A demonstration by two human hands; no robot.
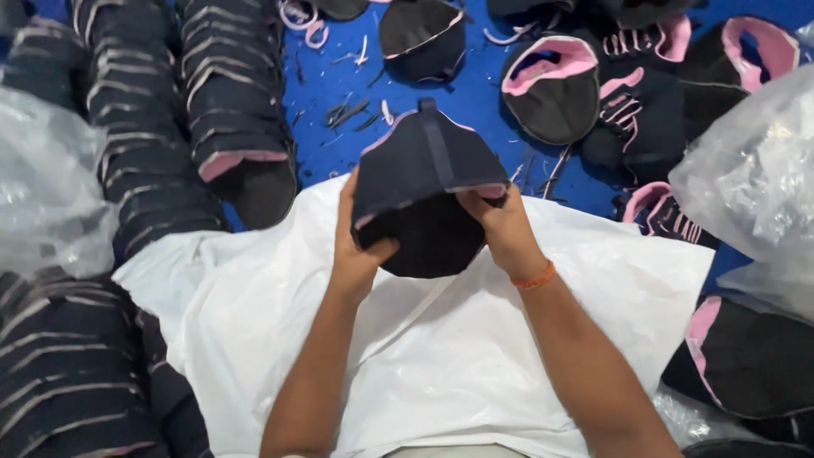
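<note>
1. The white sheet covers your lap; stacked dark pieces lie at ten o'clock.
2. The dark cap piece sits centre, lifted above the sheet.
3. Your left hand and right hand both grip its edges; keep the seam straight.

Dark navy fabric cap piece with pink lining sitting between both hands, over white plastic sheet; stacked dark cap pieces lying left, clear plastic bag lying right.

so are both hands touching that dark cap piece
Touching. The head view shows the left hand and right hand both gripping the dark cap piece at its lower edge.
</note>
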